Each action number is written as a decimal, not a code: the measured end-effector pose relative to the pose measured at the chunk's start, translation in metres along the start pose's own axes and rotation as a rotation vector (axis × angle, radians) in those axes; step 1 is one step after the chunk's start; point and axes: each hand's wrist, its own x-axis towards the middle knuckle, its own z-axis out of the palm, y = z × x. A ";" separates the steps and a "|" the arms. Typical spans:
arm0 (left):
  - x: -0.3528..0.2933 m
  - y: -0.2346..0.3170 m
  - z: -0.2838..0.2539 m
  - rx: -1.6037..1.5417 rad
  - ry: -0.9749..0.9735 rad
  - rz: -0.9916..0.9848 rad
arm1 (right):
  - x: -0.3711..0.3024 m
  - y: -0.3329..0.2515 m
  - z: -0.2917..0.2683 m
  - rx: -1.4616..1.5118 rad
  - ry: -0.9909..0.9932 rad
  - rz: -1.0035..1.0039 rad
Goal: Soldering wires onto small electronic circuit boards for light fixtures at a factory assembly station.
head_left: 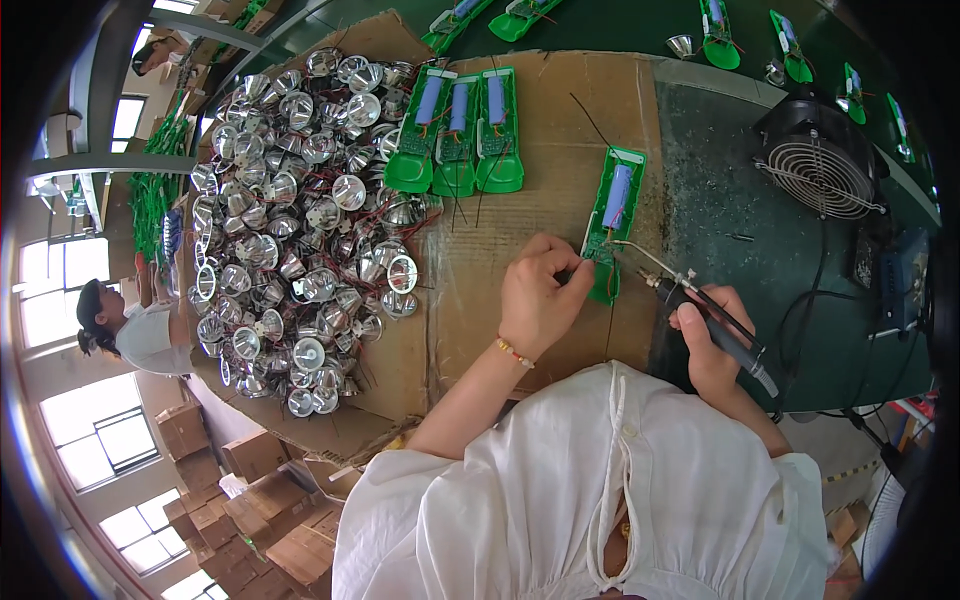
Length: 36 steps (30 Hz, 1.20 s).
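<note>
Seen from above, a person's two bare hands work at a green workbench [715, 150] partly covered by a cardboard sheet [545, 130]; just inside the sheet's right edge lies a long green casing [601, 216], pointing from the near edge toward the far one and carrying a blue cylindrical cell [618, 188] and a circuit board [598, 243]; the right hand [712, 360] grasps a soldering iron [672, 294], its thin bent tip at the board, by the cell's near end; the left hand [540, 295] has thumb and fingers pinched together at the casing's left side, though whether they grasp a wire or the rim I cannot tell; three similar casings [455, 180] lie side by side near the sheet's far edge; a heap of silvery reflector cups [283, 221] covers its left part; a black fan [822, 170] stands beyond its right edge; the step in hand appears to be soldering a joint on the board; the next move seems to call for a steady left hand while the solder sets, then a clean lift of the tip, clear of the cell.
</note>
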 end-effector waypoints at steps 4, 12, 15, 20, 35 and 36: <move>0.002 -0.001 0.002 0.001 0.015 0.021 | 0.003 0.002 -0.005 -0.046 -0.039 -0.099; 0.003 -0.007 0.001 0.020 0.014 0.077 | 0.008 0.009 -0.018 0.002 0.059 -0.167; -0.002 -0.007 -0.007 -0.220 0.076 -0.045 | 0.010 0.012 -0.027 -0.018 0.108 -0.180; 0.018 -0.002 -0.007 0.383 -0.277 0.156 | 0.012 0.037 -0.058 -0.118 0.272 -0.151; 0.315 0.053 0.077 0.355 -0.044 0.108 | 0.028 0.026 -0.054 0.072 0.302 0.190; 0.321 0.051 0.074 0.231 -0.066 0.134 | 0.029 0.025 -0.053 0.062 0.318 0.175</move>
